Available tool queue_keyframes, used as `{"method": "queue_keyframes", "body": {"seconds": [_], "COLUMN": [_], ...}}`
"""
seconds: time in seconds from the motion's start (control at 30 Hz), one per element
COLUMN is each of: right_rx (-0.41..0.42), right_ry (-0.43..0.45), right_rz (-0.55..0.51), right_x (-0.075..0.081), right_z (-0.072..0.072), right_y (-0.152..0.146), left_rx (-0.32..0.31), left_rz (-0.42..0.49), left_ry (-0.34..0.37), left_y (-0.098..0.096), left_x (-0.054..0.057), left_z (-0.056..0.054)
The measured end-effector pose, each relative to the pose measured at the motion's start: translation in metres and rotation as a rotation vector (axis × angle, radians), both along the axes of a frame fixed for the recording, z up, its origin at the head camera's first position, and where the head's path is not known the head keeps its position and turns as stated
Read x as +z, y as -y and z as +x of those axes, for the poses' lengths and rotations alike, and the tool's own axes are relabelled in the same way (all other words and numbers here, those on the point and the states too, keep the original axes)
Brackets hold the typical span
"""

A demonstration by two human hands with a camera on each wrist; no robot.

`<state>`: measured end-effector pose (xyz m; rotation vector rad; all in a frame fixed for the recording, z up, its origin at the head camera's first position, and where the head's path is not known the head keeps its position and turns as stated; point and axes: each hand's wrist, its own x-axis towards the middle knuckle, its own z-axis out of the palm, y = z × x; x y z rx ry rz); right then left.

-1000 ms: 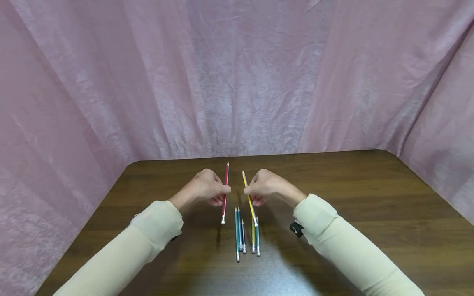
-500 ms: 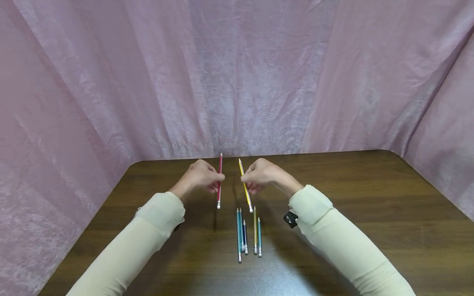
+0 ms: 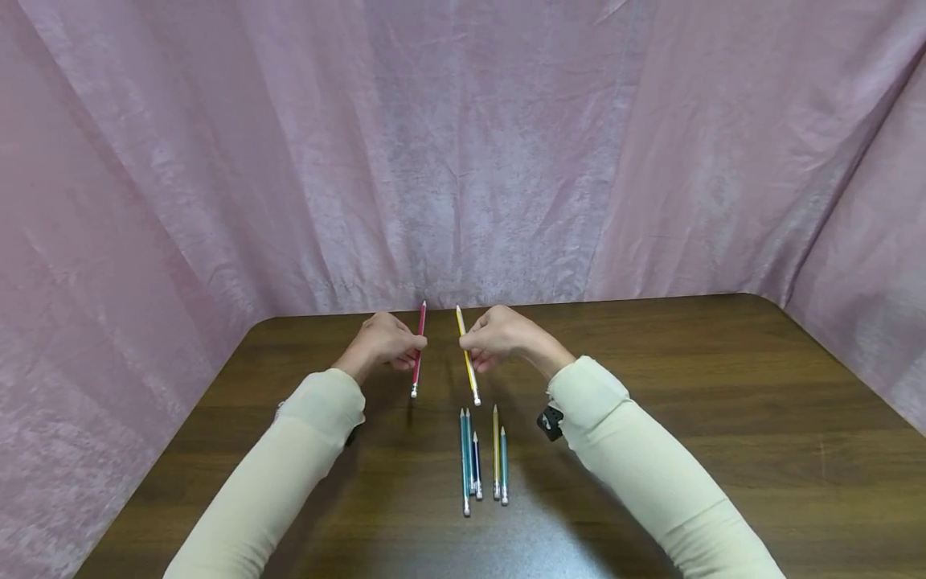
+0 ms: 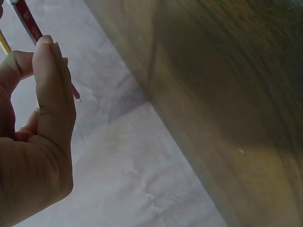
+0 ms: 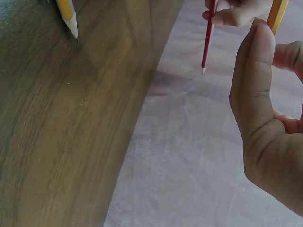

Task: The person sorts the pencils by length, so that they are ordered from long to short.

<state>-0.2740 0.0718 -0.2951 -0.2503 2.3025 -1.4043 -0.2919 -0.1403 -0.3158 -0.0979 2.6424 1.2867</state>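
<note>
My left hand (image 3: 387,342) pinches a red pencil (image 3: 417,366) between thumb and fingers, above the table near its far edge. Its tip points away from me and its white eraser end towards me. Beside it, to the right, my right hand (image 3: 502,336) pinches a yellow pencil (image 3: 468,362), also tip away, leaning slightly left. A small gap separates the two pencils. In the left wrist view the red pencil (image 4: 27,20) passes behind the fingertips. In the right wrist view the yellow pencil (image 5: 277,16) shows only in part above the fingertips.
On the brown wooden table (image 3: 723,402), closer to me, lie two teal pencils (image 3: 465,466) and a dark blue pencil (image 3: 477,468) in one group. Just right lie a yellow pencil (image 3: 496,458) and another teal pencil (image 3: 504,470). A pink curtain (image 3: 492,161) hangs behind the table.
Both hands have moved away from me and a little to the left, carrying the red and yellow pencils towards the table's far edge. The pencils on the table stay in place.
</note>
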Motion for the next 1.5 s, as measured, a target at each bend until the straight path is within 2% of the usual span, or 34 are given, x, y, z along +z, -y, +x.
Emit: {"method": "queue_keyframes", "body": {"seconds": [0.37,0.8,1.13,1.5], "right_rx": [-0.024,-0.041,-0.027,-0.012], "right_ry": [0.015,0.029,0.036,0.025], "right_rz": [-0.025,-0.048,-0.046,-0.039], "right_x": [0.001,-0.001,-0.002,-0.002], "right_z": [-0.009,-0.012,-0.014,-0.016], "right_y": [0.002,0.005,0.006,0.009], "left_rx": [0.037,0.117,0.181,0.198], "left_rz": [0.099,0.067,0.02,-0.007], "left_ry": [0.021,0.095,0.161,0.183], "left_y": [0.01,0.012,0.011,0.01], "left_x": [-0.013,-0.031,-0.038,-0.046], "left_z": [-0.016,-0.035,-0.046,-0.053]}}
